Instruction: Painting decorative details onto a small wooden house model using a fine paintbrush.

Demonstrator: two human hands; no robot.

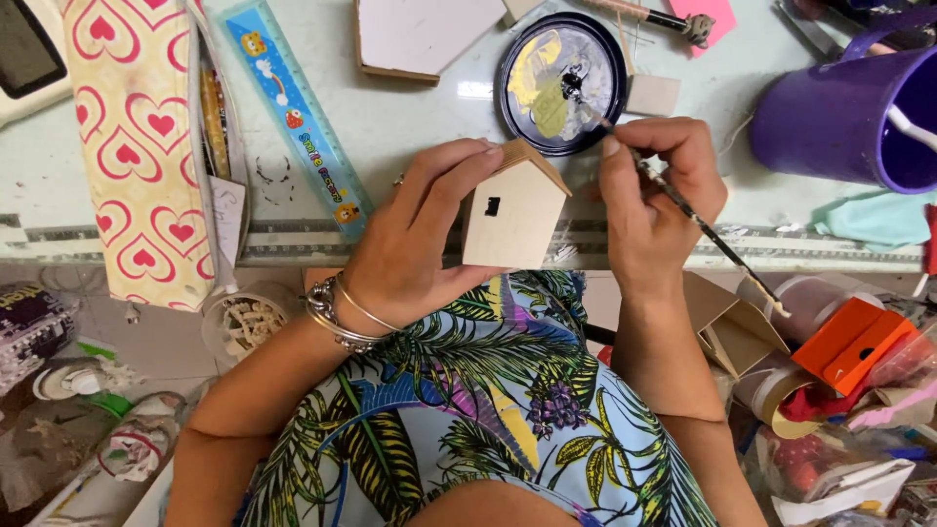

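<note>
— So, where's the wooden house [514, 213]?
— Just below the paint dish [561, 83], left hand [429, 229] fingers wrapped round it; right hand [656, 200] fingers pinch the brush [673, 195].
— Risk?
— Loaded bristles could smear the unpainted wall.

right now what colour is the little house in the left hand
Pale unpainted wood, the little house, with a small black window; the head view shows it.

left hand [420, 234] holding small wooden house [512, 215], right hand [654, 210] dipping paintbrush [683, 205] in round paint lid [561, 83]
</note>
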